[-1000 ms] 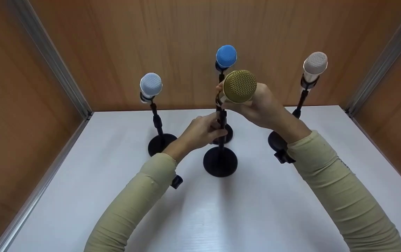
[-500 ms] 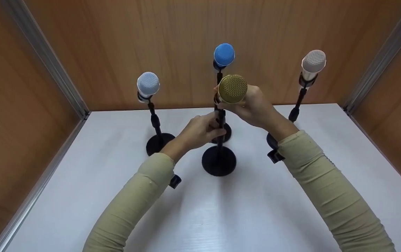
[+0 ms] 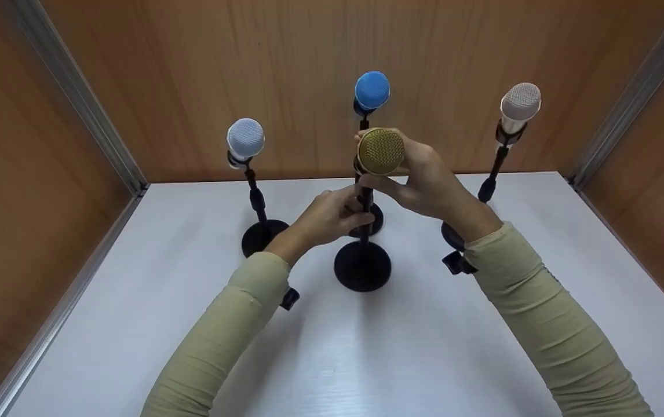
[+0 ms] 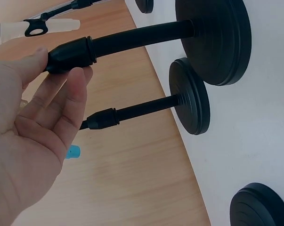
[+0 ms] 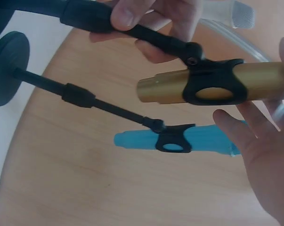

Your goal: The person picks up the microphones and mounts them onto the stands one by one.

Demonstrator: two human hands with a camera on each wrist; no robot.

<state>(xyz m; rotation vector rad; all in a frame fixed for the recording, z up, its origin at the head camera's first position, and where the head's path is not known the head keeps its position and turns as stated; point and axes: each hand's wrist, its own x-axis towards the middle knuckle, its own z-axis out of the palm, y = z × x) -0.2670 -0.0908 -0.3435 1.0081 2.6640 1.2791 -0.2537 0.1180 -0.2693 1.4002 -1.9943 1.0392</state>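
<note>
A gold microphone [image 3: 381, 152] with a mesh head sits in the black clip [image 5: 215, 89] of the middle front stand. My right hand [image 3: 433, 182] holds it near the head, fingers and thumb on either side. Below the clip, my left hand [image 3: 326, 219] grips the stand's pole near its collar [image 4: 72, 54]. The stand's round base [image 3: 362, 267] is flat on the white table. Just behind is a blue microphone [image 3: 372, 90] in its own stand, its body showing in the right wrist view. Neither hand touches it.
A pale blue microphone [image 3: 245, 139] stands on the left and a white microphone [image 3: 520, 104] on the right, each in a black stand. Black clips [image 3: 289, 299] [image 3: 458, 263] show beside both forearms. A wooden panel [image 3: 297, 69] closes the back of the white table [image 3: 332, 353].
My right hand has brought the gold microphone left and slightly down, closer over the stand. The left hand keeps its grip on the pole. The whole view has shifted a little.
</note>
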